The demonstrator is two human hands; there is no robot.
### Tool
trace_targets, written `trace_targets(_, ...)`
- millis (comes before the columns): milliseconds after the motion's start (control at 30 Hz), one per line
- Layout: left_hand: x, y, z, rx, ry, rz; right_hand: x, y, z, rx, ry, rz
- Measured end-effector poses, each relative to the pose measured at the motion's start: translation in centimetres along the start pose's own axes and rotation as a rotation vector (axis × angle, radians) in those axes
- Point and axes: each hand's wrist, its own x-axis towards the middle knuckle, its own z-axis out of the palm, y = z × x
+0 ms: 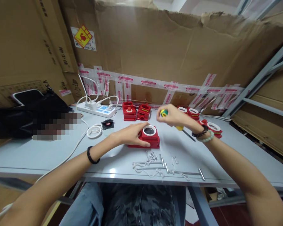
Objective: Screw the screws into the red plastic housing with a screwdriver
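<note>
A red plastic housing (152, 139) with a white ring and dark round opening on top lies in the middle of the grey table (37, 153). My left hand (129, 134) rests flat against the housing's left side, holding it down. My right hand (173, 116) is raised just right of and behind the housing, closed on a screwdriver (164, 113) with a yellow and green handle; its dark shaft (188, 135) slants down to the right under my wrist.
Several loose screws and long metal pins (165, 166) lie near the front edge. More red housings (136, 112) stand at the back, others (211, 127) behind my right wrist. A white power strip (96, 110), a white ring (94, 131), a black bag (25, 116) sit left.
</note>
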Motion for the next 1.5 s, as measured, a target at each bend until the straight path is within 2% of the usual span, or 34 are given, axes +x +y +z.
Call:
trace_targets(67,0.0,0.1,0.0,-0.007,-0.005,0.012,-0.2,0.9,0.7,-0.086,-0.13,0.023)
trace_targets(233,0.1,0.0,0.0,-0.014,0.005,0.027,0.0,2.8,1.9,-0.139,-0.203,0.004)
trace_targets(467,0.0,-0.1,0.0,-0.031,0.009,0.034,0.3,3.1,2.6,-0.295,-0.213,-0.122)
trace_targets(667,0.0,-0.2,0.0,-0.04,0.02,0.049,-0.1,3.1,2.6,-0.554,-0.196,-0.27)
trace_targets(833,0.0,-0.2,0.1,-0.033,0.017,0.06,0.0,3.5,2.9,-0.689,-0.198,-0.299)
trace_targets(1133,0.1,-0.1,0.0,-0.024,0.014,0.046,0.2,2.9,2.4,-0.571,-0.2,-0.223)
trace_targets(1500,0.0,-0.1,0.0,-0.023,0.011,0.046,0.5,2.8,2.5,-0.595,-0.202,-0.238)
